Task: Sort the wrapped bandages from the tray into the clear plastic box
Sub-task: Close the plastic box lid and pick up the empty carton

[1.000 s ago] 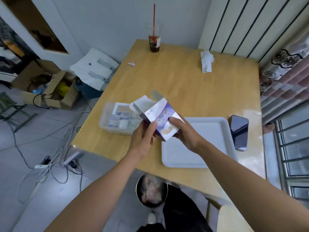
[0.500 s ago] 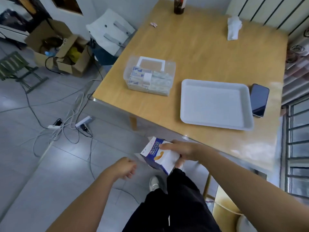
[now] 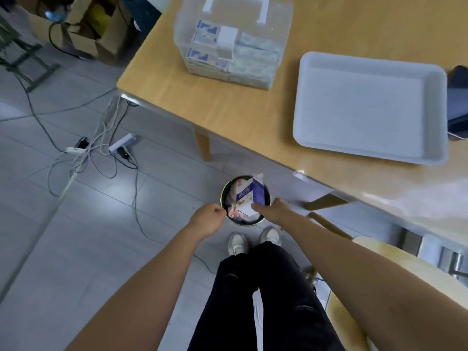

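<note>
The clear plastic box with a white handle stands on the wooden table, its lid on, and holds several wrapped bandages. To its right lies the white tray, with nothing on it. Below the table edge my right hand grips the lower corner of a blue and white bandage carton, which stands in a round bin on the floor. Just left of the bin, my left hand is curled into a fist and holds nothing.
A dark phone lies at the tray's right edge. Cables and power strips sprawl over the tiled floor at the left. Open cardboard boxes stand at the top left. A pale chair is at my right.
My view has tipped down toward the floor. My right hand has carried the carton from table height down into the bin. My left hand has let go of it and dropped beside the bin.
</note>
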